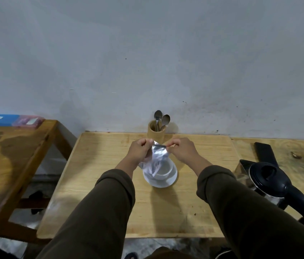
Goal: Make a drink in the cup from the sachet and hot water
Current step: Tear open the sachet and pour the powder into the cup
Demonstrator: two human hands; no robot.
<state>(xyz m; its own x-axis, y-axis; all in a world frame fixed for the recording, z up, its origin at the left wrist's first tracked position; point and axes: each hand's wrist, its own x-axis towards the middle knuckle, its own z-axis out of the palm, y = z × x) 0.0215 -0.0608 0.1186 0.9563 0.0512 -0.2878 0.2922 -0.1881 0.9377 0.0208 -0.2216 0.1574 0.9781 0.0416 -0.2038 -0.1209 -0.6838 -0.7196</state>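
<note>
A silver foil sachet (158,154) hangs between both hands above the table's middle. My left hand (140,149) pinches its top left corner, and my right hand (182,149) pinches its top right corner. Directly below stands a white cup (164,172) on a white saucer (161,182); the sachet hides the cup's left side. A steel electric kettle (270,182) with a black lid and handle sits at the right, lid closed.
A bamboo holder (156,132) with two spoons (161,118) stands by the wall behind the hands. A black flat object (265,151) lies behind the kettle. A second wooden table (7,165) stands to the left, with blue and pink boxes (27,121).
</note>
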